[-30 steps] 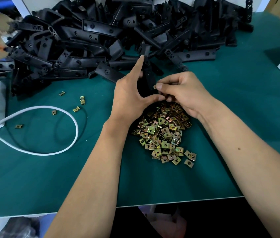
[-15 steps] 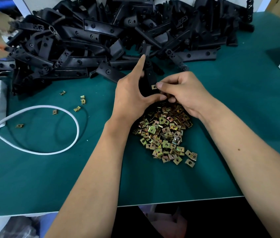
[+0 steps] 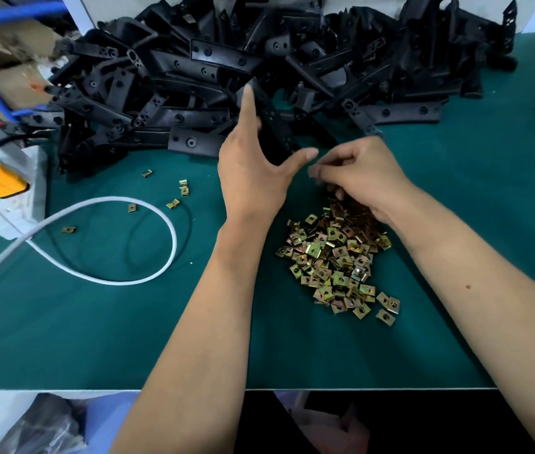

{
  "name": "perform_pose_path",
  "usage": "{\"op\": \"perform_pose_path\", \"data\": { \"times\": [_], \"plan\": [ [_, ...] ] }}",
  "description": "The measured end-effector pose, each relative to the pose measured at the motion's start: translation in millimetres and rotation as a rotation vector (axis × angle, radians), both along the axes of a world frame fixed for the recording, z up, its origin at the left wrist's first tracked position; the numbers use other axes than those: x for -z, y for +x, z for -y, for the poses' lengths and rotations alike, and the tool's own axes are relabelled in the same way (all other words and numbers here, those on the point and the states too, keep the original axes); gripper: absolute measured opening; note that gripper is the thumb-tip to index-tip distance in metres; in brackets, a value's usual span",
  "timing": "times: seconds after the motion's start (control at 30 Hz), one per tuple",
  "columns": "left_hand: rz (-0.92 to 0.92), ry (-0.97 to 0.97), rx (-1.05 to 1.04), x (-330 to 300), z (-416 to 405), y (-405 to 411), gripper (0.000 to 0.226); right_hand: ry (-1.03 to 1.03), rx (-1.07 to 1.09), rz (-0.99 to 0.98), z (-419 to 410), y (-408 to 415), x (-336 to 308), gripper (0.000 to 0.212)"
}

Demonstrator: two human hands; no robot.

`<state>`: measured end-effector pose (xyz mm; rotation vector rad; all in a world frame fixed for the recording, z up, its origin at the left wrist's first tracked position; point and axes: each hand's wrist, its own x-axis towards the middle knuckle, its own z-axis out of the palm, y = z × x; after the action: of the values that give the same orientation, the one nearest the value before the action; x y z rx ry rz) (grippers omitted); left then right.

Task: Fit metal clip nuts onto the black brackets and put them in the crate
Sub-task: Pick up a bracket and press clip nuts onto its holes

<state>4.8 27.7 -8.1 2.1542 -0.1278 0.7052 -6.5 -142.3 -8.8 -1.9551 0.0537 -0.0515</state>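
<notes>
left hand [image 3: 253, 178]: I hold one black bracket [image 3: 272, 126] upright at frame centre, thumb and fingers round it, index finger straight up.
right hand [image 3: 358, 175]: fingers curled over top of clip nut pile [image 3: 338, 257]; blurred, can't tell if I pinch a nut.
bracket heap [image 3: 259, 60]: upper frame, on green mat [image 3: 95, 339].
loose nuts [image 3: 174, 203]: centre left, near white cable [image 3: 161, 221].

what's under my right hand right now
Under your right hand sits the far edge of the pile of clip nuts on the green mat. The hand covers the nuts directly beneath it, and blur hides whether the fingertips pinch one.
</notes>
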Motion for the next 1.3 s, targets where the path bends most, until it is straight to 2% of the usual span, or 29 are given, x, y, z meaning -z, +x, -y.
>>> {"op": "perform_pose_path", "data": {
  "times": [0.07, 0.23, 0.4, 0.5, 0.6, 0.8, 0.9, 1.0, 1.1, 1.3],
  "plan": [
    [0.051, -0.044, -0.066, -3.7, -3.5, 1.3, 0.119, -0.087, -0.100, -0.045, -15.5, 10.2, -7.2, 0.002],
    [0.170, -0.199, -0.279, -8.1, -30.7, 6.6, 0.118, -0.040, -0.298, -0.119, -77.5, 35.9, -21.8, 0.011],
    [0.474, -0.388, -0.523, -14.5, -61.8, 1.8, 0.110, 0.197, -0.498, -0.186, -123.1, 41.7, -19.7, 0.009],
    [0.510, -0.400, -0.581, -14.0, -66.6, 1.7, 0.109, 0.315, -0.451, -0.210, -121.9, 42.2, -15.7, 0.014],
    [0.438, -0.379, -0.520, -11.2, -56.2, 3.8, 0.109, 0.116, -0.408, -0.138, -104.3, 39.3, -14.1, 0.012],
    [0.084, -0.170, -0.223, 0.8, -22.5, 8.9, 0.116, -0.408, -0.291, 0.161, -40.8, 28.9, -25.9, 0.006],
    [-0.027, -0.091, -0.068, 8.4, -5.5, 9.1, 0.116, -0.572, -0.296, 0.146, -3.1, 18.4, -30.9, 0.005],
    [-0.100, -0.044, 0.051, 15.2, 8.0, 10.4, 0.115, -0.655, -0.322, 0.073, 22.9, 2.7, -24.7, 0.007],
    [-0.151, -0.001, 0.126, 18.5, 13.7, 12.0, 0.114, -0.648, -0.328, 0.095, 28.3, -8.8, -15.1, 0.014],
    [-0.180, -0.032, 0.125, 19.8, 11.6, 11.2, 0.113, -0.625, -0.286, 0.146, 18.9, -15.6, -7.6, 0.015]
  ]
}}
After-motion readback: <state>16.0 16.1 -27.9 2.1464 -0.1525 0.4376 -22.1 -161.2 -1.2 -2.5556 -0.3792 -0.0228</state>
